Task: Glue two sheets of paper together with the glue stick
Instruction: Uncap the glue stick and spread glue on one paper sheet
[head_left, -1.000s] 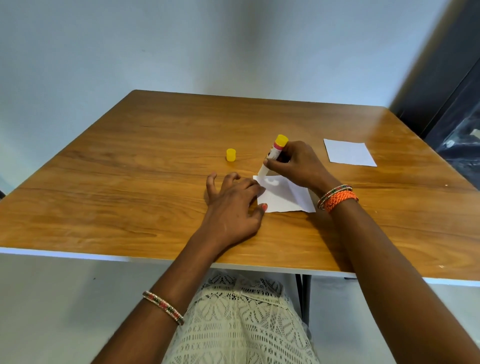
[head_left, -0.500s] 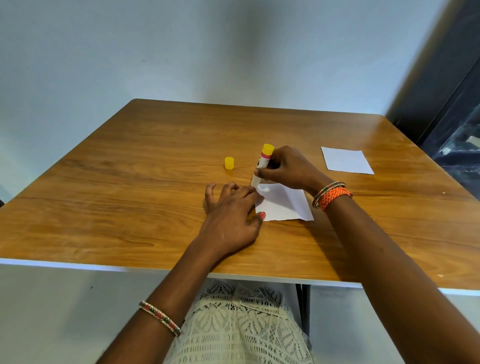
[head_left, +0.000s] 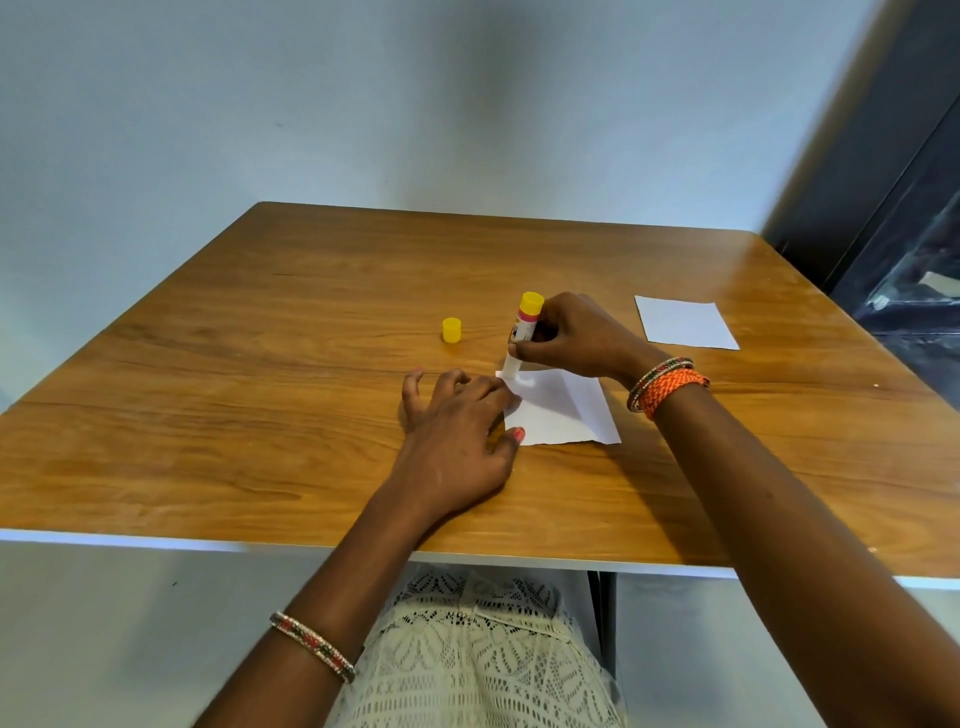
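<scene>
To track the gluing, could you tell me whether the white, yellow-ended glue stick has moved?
Yes: the glue stick tipped left, toward the loose yellow cap.

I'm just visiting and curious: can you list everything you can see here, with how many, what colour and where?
Table: one, brown wood top with a pale edge, filling the middle of the view.
Glue stick: one, white body with yellow end, tip down on the near sheet.
Cap: one, yellow, standing on the table left of the glue stick.
Near sheet of paper: one, white, flat on the table between the hands.
Far sheet of paper: one, white, flat at the table's right side.
Bracelets: orange and beaded on the right wrist, beaded on the left forearm.
Left hand: resting on the near sheet's left edge.
Right hand: gripping the glue stick.
</scene>
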